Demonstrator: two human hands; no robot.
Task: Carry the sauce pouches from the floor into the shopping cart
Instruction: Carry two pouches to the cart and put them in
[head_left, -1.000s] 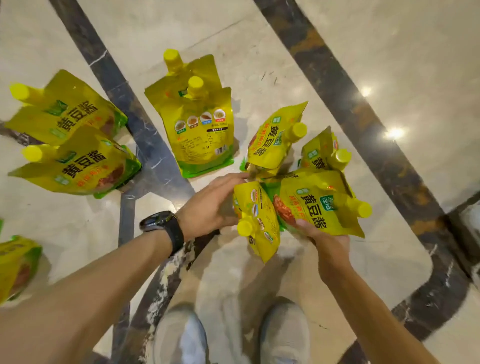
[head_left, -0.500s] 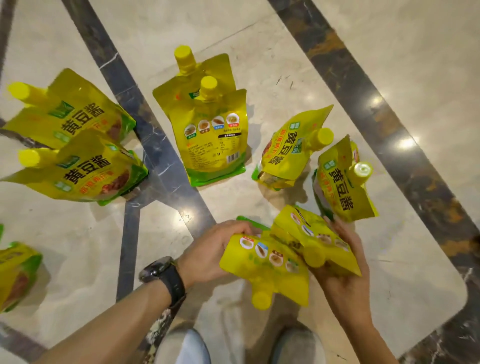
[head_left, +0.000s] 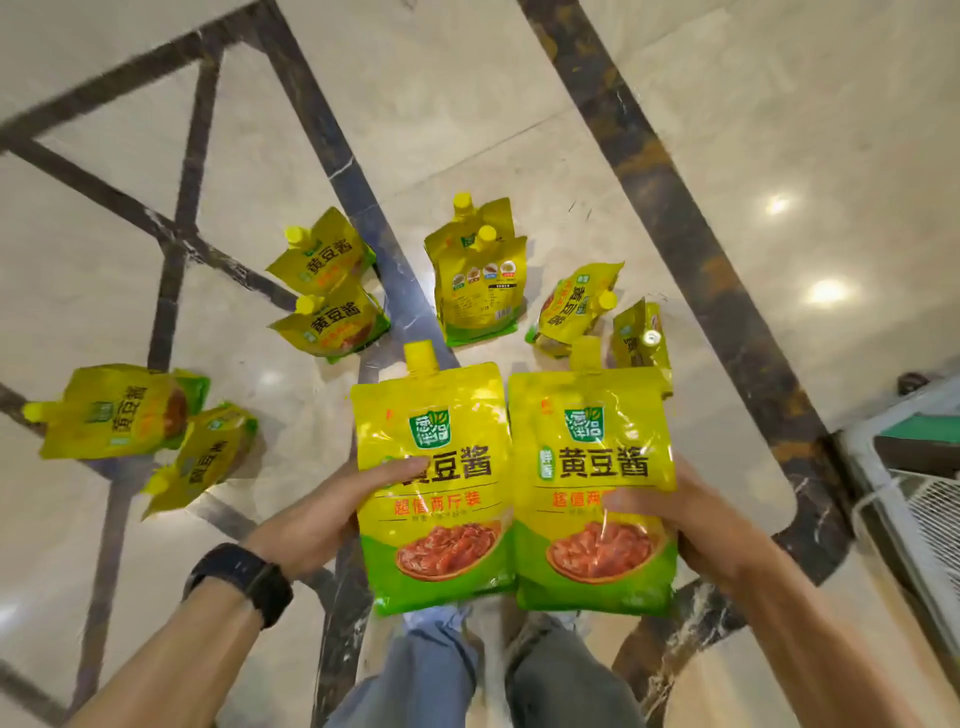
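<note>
Two yellow sauce pouches with green bottoms are held upright side by side in front of me, spouts up. My left hand (head_left: 317, 519) grips the left pouch (head_left: 431, 467) with its thumb across the front. My right hand (head_left: 696, 525) grips the right pouch (head_left: 592, 457) the same way. Several more yellow pouches lie on the marble floor: a stacked pair (head_left: 480, 283) straight ahead, a pair (head_left: 327, 291) further left, two (head_left: 124, 410) at the far left, and two (head_left: 576, 306) just beyond the held ones. The white wire shopping cart (head_left: 914, 467) shows at the right edge.
The floor is glossy cream marble with dark inlaid bands (head_left: 691, 244) crossing it. My legs in jeans (head_left: 488, 680) are below the pouches. A black watch (head_left: 244, 579) is on my left wrist.
Both hands have lifted their pouches off the floor and turned them upright, fronts facing me. The view has risen and pulled back, so the floor pouches look farther away and the cart has appeared.
</note>
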